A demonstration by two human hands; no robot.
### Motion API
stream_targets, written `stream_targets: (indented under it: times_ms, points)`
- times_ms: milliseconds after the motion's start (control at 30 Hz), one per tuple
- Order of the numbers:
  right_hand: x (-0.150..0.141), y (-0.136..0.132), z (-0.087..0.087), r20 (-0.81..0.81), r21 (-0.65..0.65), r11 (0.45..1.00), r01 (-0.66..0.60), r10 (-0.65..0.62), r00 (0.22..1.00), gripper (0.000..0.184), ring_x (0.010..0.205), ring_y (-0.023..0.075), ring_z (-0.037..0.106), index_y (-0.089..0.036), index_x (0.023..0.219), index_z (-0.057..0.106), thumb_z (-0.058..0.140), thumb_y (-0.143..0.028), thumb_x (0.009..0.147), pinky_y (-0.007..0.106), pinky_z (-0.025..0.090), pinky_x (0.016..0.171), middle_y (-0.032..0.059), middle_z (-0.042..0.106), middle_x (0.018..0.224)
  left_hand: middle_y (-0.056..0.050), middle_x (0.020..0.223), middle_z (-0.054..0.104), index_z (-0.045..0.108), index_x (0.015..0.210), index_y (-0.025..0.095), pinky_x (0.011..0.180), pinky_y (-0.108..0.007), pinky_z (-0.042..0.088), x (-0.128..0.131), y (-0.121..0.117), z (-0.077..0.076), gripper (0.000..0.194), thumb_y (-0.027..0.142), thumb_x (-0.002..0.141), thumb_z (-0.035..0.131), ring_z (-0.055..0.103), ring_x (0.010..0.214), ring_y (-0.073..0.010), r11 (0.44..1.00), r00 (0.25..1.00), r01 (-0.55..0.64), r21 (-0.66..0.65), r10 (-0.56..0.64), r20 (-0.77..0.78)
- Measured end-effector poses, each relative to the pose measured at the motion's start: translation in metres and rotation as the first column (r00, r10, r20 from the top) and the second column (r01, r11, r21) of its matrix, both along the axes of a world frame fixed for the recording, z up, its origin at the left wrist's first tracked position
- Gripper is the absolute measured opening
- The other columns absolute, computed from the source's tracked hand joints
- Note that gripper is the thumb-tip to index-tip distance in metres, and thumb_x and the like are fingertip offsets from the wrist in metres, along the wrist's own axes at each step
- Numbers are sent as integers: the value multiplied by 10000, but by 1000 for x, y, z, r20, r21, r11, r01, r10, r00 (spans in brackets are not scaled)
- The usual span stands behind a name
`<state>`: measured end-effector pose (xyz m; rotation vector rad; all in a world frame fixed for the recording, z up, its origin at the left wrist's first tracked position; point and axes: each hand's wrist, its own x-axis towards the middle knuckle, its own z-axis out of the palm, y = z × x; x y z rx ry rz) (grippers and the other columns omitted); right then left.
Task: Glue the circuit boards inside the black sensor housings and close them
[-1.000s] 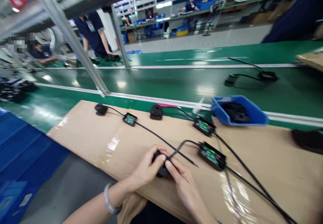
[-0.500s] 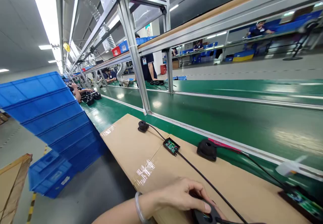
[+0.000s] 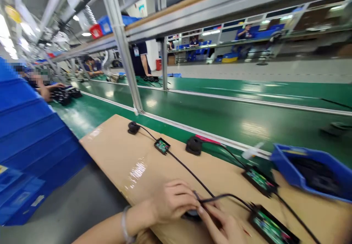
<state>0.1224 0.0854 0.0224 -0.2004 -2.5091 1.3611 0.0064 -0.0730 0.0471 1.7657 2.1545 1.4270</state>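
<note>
My left hand (image 3: 176,200), with a pale bracelet on the wrist, has its fingers closed on a black cabled housing (image 3: 191,214), mostly hidden by the hands. My right hand (image 3: 224,224) pinches the same part where its black cable comes out. That cable curves right to an open black case (image 3: 272,224) with a green circuit board inside. Farther off on the cardboard lie two similar black housings, one at the far end (image 3: 134,127) and one nearer (image 3: 194,145). Each is wired to its own board case, one in the middle (image 3: 162,146) and one on the right (image 3: 260,180).
Cardboard (image 3: 110,137) covers the near work surface, beside a green bench top (image 3: 187,108). A blue bin (image 3: 291,178) with dark parts stands at the right. Stacked blue crates (image 3: 33,137) rise at the left. A metal post (image 3: 123,46) stands ahead; other people work farther off.
My right hand has come into view and joined the left at the black housing. The camera has turned right, bringing the blue bin and the nearest circuit board into view.
</note>
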Motion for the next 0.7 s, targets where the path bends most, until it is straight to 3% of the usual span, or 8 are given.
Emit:
stream_targets:
  times_ms: [67,167,267,367,467,600,700]
  points:
    - [3,-1,6,16,29,998,-52,52,999,402,829,215,716,-214,867,760,468,-468,977,263,577,750,84,733,884,-134,1055,738,668,1137,124,965,-405,556,1,-9,5,465,524,971,500,652,1079,-260,999,942,45,-17,-48,-333]
    - [12,0,17,79,138,986,-92,81,994,295,793,184,706,-213,978,723,460,-348,987,241,562,701,66,722,906,-168,1128,710,598,1229,95,977,-484,553,2,-16,5,533,541,946,530,610,1170,-301,998,849,0,-59,-31,-527]
    - [25,3,32,81,305,947,-100,79,994,256,650,162,674,-222,864,681,448,-233,969,232,519,595,29,695,793,-154,1078,717,625,1157,115,955,-485,566,9,-11,3,371,398,920,594,628,1132,-282,997,818,-73,-11,53,-572]
    - [31,5,46,-109,422,905,-61,117,987,275,674,151,660,-214,840,638,405,-152,974,241,508,645,23,685,791,-103,995,726,660,945,162,924,-413,576,18,1,5,81,187,884,613,657,1029,-224,976,785,-175,127,216,-581]
    - [25,1,55,-317,510,859,32,154,936,253,720,152,660,-192,921,641,404,-133,987,252,503,691,39,711,848,-80,981,737,652,828,171,916,-339,566,22,9,6,125,82,885,584,670,1005,-184,951,737,-233,202,308,-602]
    - [4,-8,44,-474,658,729,187,209,856,302,801,176,714,-174,999,671,370,-140,996,271,529,739,66,758,920,-76,989,761,677,829,176,926,-366,572,19,8,-7,263,116,954,453,700,1022,-202,943,687,-223,248,332,-646]
    - [-11,-14,22,-582,624,736,261,214,785,304,794,152,737,-198,957,681,392,-105,976,238,549,800,30,774,890,-47,891,774,699,875,182,894,-328,602,17,2,-32,286,142,970,432,740,922,-176,928,621,-240,285,373,-689]
